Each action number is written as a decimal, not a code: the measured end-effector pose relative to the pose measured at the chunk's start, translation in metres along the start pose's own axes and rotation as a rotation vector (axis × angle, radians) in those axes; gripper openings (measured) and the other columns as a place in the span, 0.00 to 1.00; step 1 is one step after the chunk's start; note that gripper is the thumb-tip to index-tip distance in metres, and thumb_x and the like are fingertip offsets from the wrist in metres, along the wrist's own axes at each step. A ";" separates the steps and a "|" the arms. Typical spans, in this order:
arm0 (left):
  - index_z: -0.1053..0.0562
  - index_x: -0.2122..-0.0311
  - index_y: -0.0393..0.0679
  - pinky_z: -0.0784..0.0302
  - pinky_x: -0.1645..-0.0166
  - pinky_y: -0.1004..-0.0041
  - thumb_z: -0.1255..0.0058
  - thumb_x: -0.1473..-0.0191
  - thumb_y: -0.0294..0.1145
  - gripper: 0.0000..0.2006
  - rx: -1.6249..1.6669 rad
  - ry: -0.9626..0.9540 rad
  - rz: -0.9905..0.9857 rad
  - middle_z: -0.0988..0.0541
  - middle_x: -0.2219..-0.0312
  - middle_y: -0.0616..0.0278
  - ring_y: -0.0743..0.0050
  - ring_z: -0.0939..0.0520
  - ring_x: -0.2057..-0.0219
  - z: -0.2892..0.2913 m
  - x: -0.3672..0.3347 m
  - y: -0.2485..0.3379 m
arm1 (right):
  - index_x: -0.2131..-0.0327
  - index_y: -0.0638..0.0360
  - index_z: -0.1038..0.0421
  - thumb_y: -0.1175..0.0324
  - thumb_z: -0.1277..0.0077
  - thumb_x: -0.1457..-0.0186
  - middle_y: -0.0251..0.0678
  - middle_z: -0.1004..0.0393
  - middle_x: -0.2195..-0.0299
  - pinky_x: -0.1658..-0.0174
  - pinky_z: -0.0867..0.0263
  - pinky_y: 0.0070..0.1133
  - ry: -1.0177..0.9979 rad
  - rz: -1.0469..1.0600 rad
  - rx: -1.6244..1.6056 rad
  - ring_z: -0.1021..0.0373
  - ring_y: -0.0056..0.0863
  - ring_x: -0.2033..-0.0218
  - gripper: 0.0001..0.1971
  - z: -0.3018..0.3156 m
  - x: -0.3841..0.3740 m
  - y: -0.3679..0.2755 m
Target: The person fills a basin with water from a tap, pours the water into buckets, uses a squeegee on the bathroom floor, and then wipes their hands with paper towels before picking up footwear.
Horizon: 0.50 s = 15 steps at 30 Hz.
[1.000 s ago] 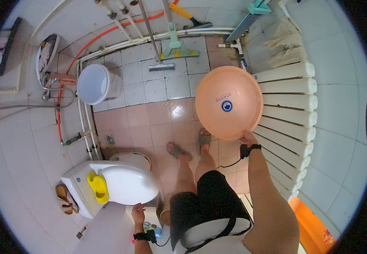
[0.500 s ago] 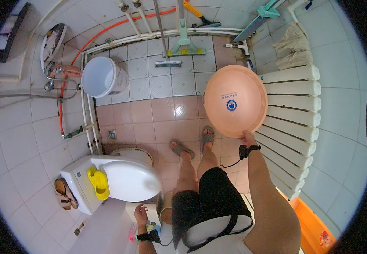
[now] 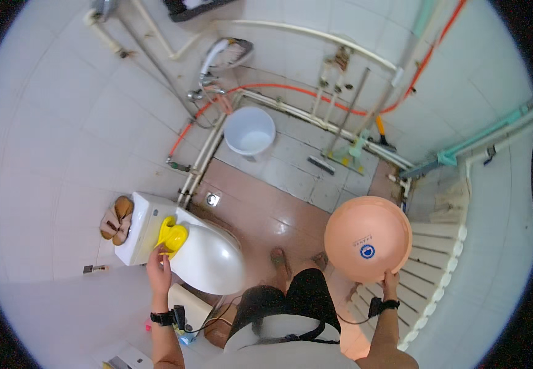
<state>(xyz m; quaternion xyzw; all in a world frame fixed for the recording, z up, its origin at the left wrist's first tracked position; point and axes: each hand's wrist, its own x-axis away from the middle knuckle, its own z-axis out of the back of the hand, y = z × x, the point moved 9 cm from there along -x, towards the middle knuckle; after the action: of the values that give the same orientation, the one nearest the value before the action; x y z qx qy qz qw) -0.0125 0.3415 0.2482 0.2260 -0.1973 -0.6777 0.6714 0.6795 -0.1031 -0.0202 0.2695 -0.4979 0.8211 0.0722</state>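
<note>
Two bare hands are busy here, held well apart on either side of the person's body. The right hand (image 3: 391, 281) has the peach basin (image 3: 365, 226) by its near rim, pinching the edge between thumb and fingers, and a dark strap (image 3: 390, 304) circles that wrist. The basin is out in front, to the person's right, its hollow side turned upward with a round blue mark (image 3: 367, 251) inside. A white ribbed radiator (image 3: 429, 273) stands just beside it.

Over on the other side, the left hand (image 3: 158, 265) reaches the near end of the yellow slippers (image 3: 174, 236), which are at the toilet lid (image 3: 210, 261), close to the tank (image 3: 147, 237). The fingertips overlap the yellow, though from here I can't tell whether they pinch it or merely rest on it. Brown sandals (image 3: 122, 209) sit at the tank's wall side.

Ahead, a white bucket (image 3: 250, 130) stands upright near the pipes, below a red hose (image 3: 285, 87) that runs along the wall. Further right, a long-handled brush (image 3: 322, 165) and a pale green mop (image 3: 356, 148) have their heads down at the floor. A floor drain (image 3: 211, 199) shines among the pink tiles (image 3: 257, 197).
</note>
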 end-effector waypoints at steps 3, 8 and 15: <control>0.32 0.51 0.34 0.27 0.58 0.75 0.58 0.43 0.25 0.14 0.080 -0.011 -0.003 0.24 0.65 0.56 0.70 0.22 0.65 0.021 -0.039 0.043 | 0.63 0.67 0.37 0.71 0.52 0.51 0.37 0.32 0.79 0.89 0.47 0.17 -0.103 0.079 -0.107 0.40 0.19 0.89 0.13 -0.062 0.012 -0.060; 0.32 0.52 0.35 0.26 0.57 0.75 0.57 0.42 0.27 0.14 0.768 -0.190 0.051 0.23 0.64 0.56 0.71 0.21 0.64 0.002 -0.115 0.093 | 0.55 0.65 0.39 0.73 0.53 0.50 0.36 0.30 0.72 0.83 0.35 0.15 -0.583 -0.076 -0.070 0.35 0.17 0.82 0.17 -0.229 0.062 -0.199; 0.34 0.49 0.37 0.24 0.58 0.75 0.58 0.42 0.29 0.16 1.143 -0.502 0.277 0.23 0.62 0.55 0.69 0.20 0.64 -0.087 -0.235 0.150 | 0.53 0.60 0.39 0.69 0.53 0.46 0.33 0.30 0.73 0.80 0.31 0.17 -0.767 -0.119 -0.056 0.35 0.17 0.82 0.16 -0.433 0.042 -0.297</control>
<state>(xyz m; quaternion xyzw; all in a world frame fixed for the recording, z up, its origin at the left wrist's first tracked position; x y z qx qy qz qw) 0.1599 0.5762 0.2723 0.3551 -0.7063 -0.4048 0.4596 0.5983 0.4076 0.0773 0.5834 -0.4944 0.6412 -0.0642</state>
